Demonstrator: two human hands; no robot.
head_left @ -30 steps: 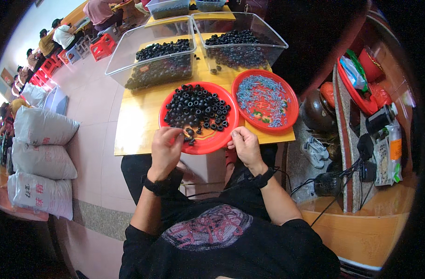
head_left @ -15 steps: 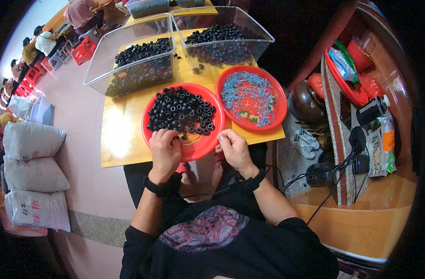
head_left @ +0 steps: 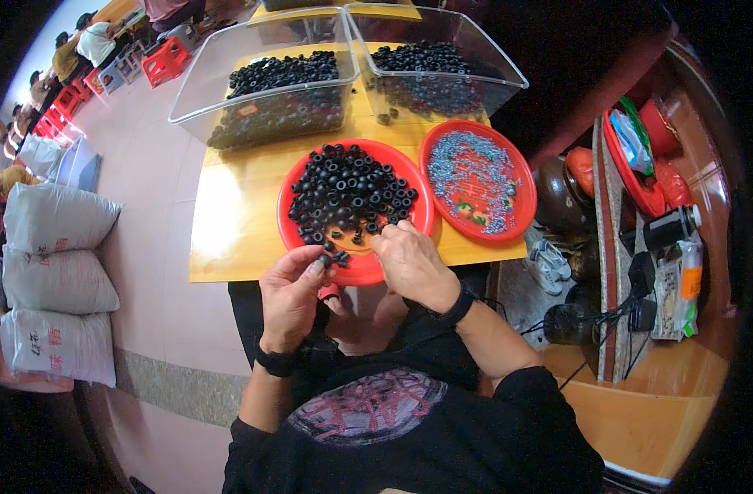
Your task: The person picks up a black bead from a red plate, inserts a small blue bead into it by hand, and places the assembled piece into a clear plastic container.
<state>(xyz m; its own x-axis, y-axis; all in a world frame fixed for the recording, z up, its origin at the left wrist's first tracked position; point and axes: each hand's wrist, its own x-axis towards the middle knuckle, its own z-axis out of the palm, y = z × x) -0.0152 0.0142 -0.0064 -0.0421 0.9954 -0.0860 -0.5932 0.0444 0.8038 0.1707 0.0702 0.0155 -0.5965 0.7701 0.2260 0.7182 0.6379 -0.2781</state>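
Note:
In front of me a round red tray (head_left: 288, 210) holds a heap of small black ring-shaped pieces (head_left: 343, 185). My left hand (head_left: 286, 298) is at the tray's near left rim, thumb and finger pinched on a black ring piece (head_left: 325, 260). A few more black pieces lie right beside those fingertips. My right hand (head_left: 419, 265) reaches over the near right part of the tray, its fingers closed together at the edge of the heap. Whatever is between them is hidden. To the right, a second red tray (head_left: 520, 224) carries many tiny blue-grey pieces (head_left: 467, 169).
Behind the trays, two clear plastic bins (head_left: 265, 103) (head_left: 442, 82) hold more black pieces on the yellow table (head_left: 220, 255). White sacks (head_left: 60, 280) are stacked at left. Cables, shoes (head_left: 548, 265) and a shelf of goods stand at right. People sit on red stools (head_left: 166, 62) far left.
My left hand has drawn back to the near rim and now shows a black piece in its fingertips. My right hand has moved from the rim in over the tray. The view has shifted slightly.

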